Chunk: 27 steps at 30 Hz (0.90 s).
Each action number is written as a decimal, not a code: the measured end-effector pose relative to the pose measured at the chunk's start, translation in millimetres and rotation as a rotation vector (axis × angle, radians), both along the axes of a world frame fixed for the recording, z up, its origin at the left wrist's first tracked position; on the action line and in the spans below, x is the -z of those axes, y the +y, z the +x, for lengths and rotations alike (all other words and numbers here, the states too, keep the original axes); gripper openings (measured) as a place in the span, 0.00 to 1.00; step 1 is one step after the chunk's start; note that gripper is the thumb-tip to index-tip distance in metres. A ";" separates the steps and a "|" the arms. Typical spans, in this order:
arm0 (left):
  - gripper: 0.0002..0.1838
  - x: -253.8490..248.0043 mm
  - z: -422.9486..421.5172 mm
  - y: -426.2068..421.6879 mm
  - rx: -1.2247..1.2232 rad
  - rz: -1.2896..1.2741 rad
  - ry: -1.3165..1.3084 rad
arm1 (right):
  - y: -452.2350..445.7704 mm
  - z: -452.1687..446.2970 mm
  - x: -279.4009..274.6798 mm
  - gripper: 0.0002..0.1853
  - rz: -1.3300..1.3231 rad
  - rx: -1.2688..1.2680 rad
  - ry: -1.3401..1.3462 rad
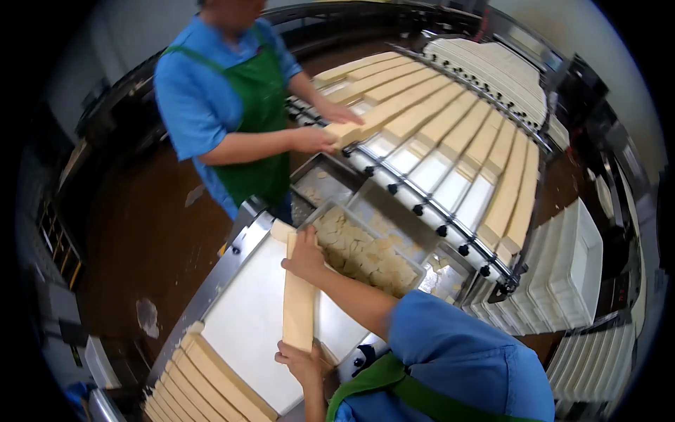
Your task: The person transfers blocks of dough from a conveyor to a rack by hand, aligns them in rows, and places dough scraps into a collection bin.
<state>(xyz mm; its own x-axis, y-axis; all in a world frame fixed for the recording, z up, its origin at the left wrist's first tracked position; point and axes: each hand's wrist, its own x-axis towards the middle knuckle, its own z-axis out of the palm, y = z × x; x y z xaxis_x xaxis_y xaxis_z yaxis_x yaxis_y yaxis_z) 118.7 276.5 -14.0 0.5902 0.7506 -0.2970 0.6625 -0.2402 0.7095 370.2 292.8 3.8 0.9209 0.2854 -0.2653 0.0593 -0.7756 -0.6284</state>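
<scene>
A long pale yellow slab (298,309), smooth and dough-like, lies lengthwise between my hands over the white belt (246,299). Its far end is gripped by my right hand (306,259), with the fingers over the top and side. My left hand (301,361) holds the near end, its thumb on one side and the other fingers partly hidden. A small pale piece (283,231) sits just past the far end. Beside my right hand is a white tub (422,273) of broken pale scraps (358,257).
Across from me a co-worker in a green apron (253,105) handles a slab (344,132) at a rack (429,200) lined with several slabs. More slabs (211,373) lie side by side at the belt's lower left. Stacked white trays (562,281) stand at right.
</scene>
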 end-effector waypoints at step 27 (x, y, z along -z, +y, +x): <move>0.28 -86.3 253.7 -275.9 0.935 -0.082 -0.411 | -538.7 269.5 -33.6 0.33 -0.503 0.398 -0.018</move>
<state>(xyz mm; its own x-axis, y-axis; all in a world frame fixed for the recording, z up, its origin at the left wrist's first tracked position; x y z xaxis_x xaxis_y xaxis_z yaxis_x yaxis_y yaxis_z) 372.4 0.6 72.3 0.9967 -0.0754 0.0303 -0.0627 -0.4761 0.8771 639.7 -245.9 37.4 0.9364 -0.2344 -0.2612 -0.2867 -0.9402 -0.1838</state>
